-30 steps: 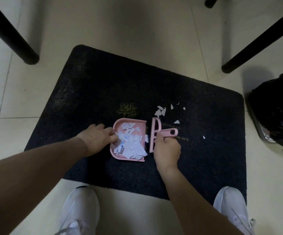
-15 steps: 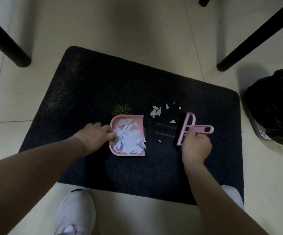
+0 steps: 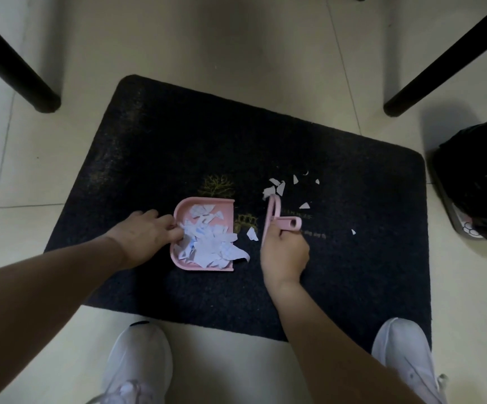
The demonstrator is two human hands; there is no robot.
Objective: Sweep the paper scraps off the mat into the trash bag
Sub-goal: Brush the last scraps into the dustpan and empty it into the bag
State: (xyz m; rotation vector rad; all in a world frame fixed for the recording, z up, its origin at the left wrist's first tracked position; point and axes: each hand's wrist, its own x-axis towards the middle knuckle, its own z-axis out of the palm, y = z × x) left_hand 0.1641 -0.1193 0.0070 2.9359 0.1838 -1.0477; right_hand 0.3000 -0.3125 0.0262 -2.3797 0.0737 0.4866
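A black mat (image 3: 338, 275) lies on the tiled floor. On it sits a pink dustpan (image 3: 183, 262) heaped with white paper scraps (image 3: 207, 246); my left hand (image 3: 146, 239) grips its left edge. My right hand (image 3: 284, 255) is closed on the handle of a small pink brush (image 3: 272, 218), which stands just right of the pan's open side. One scrap (image 3: 252, 233) lies between pan and brush. Several loose scraps (image 3: 277, 186) are scattered beyond the brush, and one more scrap (image 3: 353, 231) lies further right. The black trash bag (image 3: 481, 182) stands off the mat at the right.
Black furniture legs stand at the far left (image 3: 17, 68) and far right (image 3: 440, 62). My white shoes are at the mat's near edge, the left shoe (image 3: 137, 368) on the tiles and the right shoe (image 3: 405, 360) partly on the mat.
My right hand swept the brush from the right back toward the dustpan's open side, pushing a scrap near the pan. My left hand kept hold of the dustpan.
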